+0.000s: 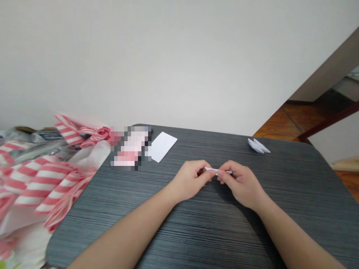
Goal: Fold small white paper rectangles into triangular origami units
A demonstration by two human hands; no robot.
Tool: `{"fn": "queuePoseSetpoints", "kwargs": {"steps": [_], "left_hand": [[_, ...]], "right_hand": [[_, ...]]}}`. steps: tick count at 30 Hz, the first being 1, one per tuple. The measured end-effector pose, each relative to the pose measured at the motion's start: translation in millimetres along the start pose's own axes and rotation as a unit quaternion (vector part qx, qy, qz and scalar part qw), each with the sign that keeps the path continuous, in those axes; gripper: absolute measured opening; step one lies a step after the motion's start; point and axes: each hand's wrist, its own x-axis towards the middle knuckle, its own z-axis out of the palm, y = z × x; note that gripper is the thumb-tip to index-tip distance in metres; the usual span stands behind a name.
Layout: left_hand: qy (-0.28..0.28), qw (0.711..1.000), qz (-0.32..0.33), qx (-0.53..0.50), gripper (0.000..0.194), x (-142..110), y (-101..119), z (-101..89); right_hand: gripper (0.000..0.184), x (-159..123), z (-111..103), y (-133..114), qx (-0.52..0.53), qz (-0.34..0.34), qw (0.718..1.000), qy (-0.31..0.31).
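Note:
A small folded piece of white paper is held just above the dark table, pinched from both sides. My left hand is closed on its left part, thumb on top. On its right part, my right hand is closed too, with the two thumbs almost meeting at the middle. The fingers hide much of the paper. Farther off to the right lies a folded white paper shape with pointed ends. A flat white paper rectangle lies beyond my left hand.
The dark wood-grain table stands against a pale wall. A blurred-out phone-like object lies at its left edge. Red-and-white striped cloth is heaped left of the table. Wooden floor shows at the right.

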Motion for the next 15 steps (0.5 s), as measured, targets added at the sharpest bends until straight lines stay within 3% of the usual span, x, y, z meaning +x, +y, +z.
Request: {"fn": "queuePoseSetpoints", "kwargs": {"steps": [7, 15], "left_hand": [[0.028, 0.999, -0.021, -0.027, 0.026, -0.5, 4.3, -1.5], [0.028, 0.999, -0.023, -0.015, 0.027, 0.2, 2.5, -0.8]], "right_hand": [[0.016, 0.9, 1.4, 4.9, 0.019, 0.054, 0.998, -0.022], [0.020, 1.9, -5.0, 5.0, 0.016, 0.027, 0.999, -0.032]]}}
